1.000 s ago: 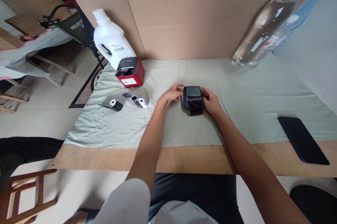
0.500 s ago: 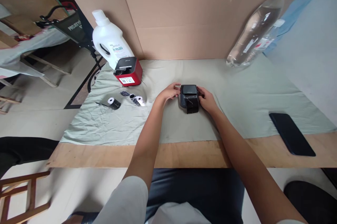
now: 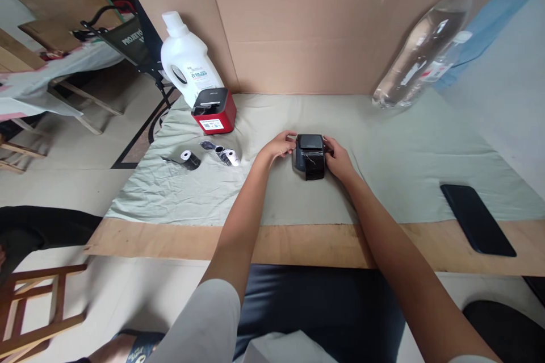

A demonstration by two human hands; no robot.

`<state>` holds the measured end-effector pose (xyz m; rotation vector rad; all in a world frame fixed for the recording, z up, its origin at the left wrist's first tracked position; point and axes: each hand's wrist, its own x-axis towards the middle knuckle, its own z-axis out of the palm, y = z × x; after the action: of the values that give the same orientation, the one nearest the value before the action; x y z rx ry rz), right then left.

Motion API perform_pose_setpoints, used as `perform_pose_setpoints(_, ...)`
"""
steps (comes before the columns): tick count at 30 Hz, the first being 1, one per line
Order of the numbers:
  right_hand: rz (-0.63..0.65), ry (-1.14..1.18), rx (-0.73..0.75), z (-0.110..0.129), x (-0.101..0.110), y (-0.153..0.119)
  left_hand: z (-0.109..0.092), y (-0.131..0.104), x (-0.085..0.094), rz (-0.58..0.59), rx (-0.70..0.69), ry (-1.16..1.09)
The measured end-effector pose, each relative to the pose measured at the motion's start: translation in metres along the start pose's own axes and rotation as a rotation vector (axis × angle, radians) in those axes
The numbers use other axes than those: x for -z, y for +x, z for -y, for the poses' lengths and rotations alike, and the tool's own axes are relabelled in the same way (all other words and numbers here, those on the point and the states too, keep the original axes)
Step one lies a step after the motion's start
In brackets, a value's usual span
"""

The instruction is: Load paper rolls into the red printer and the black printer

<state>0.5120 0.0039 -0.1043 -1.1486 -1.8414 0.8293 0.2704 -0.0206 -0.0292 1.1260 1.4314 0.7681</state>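
Observation:
A small black printer (image 3: pixel 309 142) lies on the pale green cloth in front of me, with a glossy black strip (image 3: pixel 315 165) hanging over its near side. My left hand (image 3: pixel 281 146) is at its left side, fingers curled and fingertips against the edge. Against the opposite side my right hand (image 3: pixel 338 158) rests with bent fingers, some of them hidden behind the casing. Between them, the two hands grip the printer. To the left lie a black paper roll (image 3: pixel 191 160) with a white core end and a white roll (image 3: pixel 232 157) beside a dark, crumpled strip.
A red-and-black box-shaped device (image 3: pixel 215 112) stands before a white detergent bottle (image 3: pixel 189 62). Large and small clear bottles (image 3: pixel 426 39) lean against the cardboard at back right. A black phone (image 3: pixel 477 220) lies near the table's wooden front edge (image 3: pixel 298 245).
The view has shifted slightly, so the whole scene sits a little further right. Both hands stay at the printer's sides, with no clear movement of the printer on the cloth.

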Motion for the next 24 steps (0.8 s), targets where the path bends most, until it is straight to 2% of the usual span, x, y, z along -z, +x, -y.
perform_pose_setpoints(9, 0.017, 0.005, -0.026, 0.0, 0.001, 0.0, 0.009, 0.002, -0.001, -0.095, 0.075, -0.051)
perform_pose_setpoints(14, -0.002, 0.022, -0.016, -0.002, -0.001, 0.001, 0.017, 0.001, 0.002, -0.074, 0.062, -0.156)
perform_pose_setpoints(24, 0.008, 0.023, -0.018, -0.005, 0.0, 0.001, 0.004, -0.006, 0.001, -0.078, 0.098, -0.087)
